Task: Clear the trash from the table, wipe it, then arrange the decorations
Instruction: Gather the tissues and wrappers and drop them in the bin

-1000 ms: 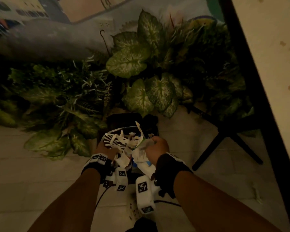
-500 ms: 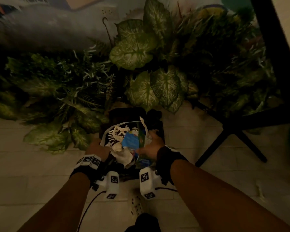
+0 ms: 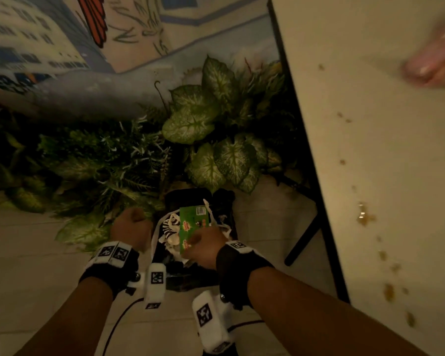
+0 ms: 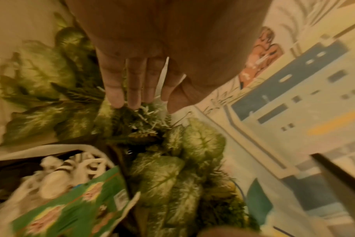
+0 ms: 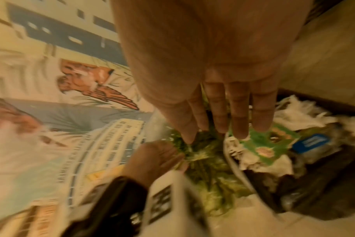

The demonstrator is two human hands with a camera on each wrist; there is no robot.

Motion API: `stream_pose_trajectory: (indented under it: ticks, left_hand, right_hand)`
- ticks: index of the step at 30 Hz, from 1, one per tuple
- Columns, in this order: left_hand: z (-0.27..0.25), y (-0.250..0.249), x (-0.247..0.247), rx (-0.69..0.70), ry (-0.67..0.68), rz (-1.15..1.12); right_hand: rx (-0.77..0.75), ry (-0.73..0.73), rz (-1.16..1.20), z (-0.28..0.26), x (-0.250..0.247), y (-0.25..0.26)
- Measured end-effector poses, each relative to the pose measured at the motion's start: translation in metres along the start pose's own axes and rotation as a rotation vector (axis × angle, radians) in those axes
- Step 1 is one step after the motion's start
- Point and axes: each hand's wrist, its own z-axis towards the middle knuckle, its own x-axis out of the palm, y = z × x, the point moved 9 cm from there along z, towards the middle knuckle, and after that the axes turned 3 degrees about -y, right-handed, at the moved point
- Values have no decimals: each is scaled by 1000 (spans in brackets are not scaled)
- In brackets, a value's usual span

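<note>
A black trash bin [image 3: 224, 199] stands on the floor in front of the plants. In it lie a green snack packet [image 3: 193, 222], zebra-striped paper [image 3: 171, 227] and white tissue. My right hand [image 3: 203, 245] hovers over the bin's near side, and the right wrist view shows its fingers [image 5: 239, 125] straight and empty above the green packet [image 5: 270, 149]. My left hand [image 3: 131, 224] is left of the bin, over the leaves. In the left wrist view its fingers [image 4: 113, 96] are straight and hold nothing, with the packet [image 4: 71, 208] below.
Leafy plants [image 3: 206, 129] crowd the floor behind and left of the bin. A pale table [image 3: 370, 150] with a black frame fills the right side, dotted with brown crumbs and a spill [image 3: 364, 217]. A blurred pink thing [image 3: 434, 65] lies on it. A painted wall is behind.
Both hands held a bundle of trash over the bin; it now lies in the bin. The left hand has moved left off the bin, and the view has swung toward the table.
</note>
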Motion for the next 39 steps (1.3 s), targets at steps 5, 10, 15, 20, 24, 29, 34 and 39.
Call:
stream_pose_trajectory:
  ticks: [5, 10, 15, 20, 24, 29, 34, 39]
  left_hand:
    - [-53, -114, -38, 244, 36, -152]
    - [-135, -227, -41, 466, 163, -176]
    - [-214, -321, -20, 651, 216, -162]
    - [-289, -401, 42, 758, 295, -65]
    - [-348, -455, 107, 819, 321, -45]
    - [-395, -500, 192, 767, 350, 67]
    - [-428, -541, 266, 817, 412, 221]
    - [-449, -569, 324, 684, 361, 346]
  right_hand:
    - [-103, 99, 388, -96, -40, 66]
    - [-77, 274, 527, -201, -94, 30]
    - [-91, 194, 399, -294, -187, -54]
    - [-73, 27, 330, -364, -298, -139]
    - [-103, -238, 172, -400, -412, -189]
    - [-137, -569, -9, -430, -534, -226]
    - [-69, -768, -157, -433, -610, -260]
    - [53, -775, -311, -400, -660, -305]
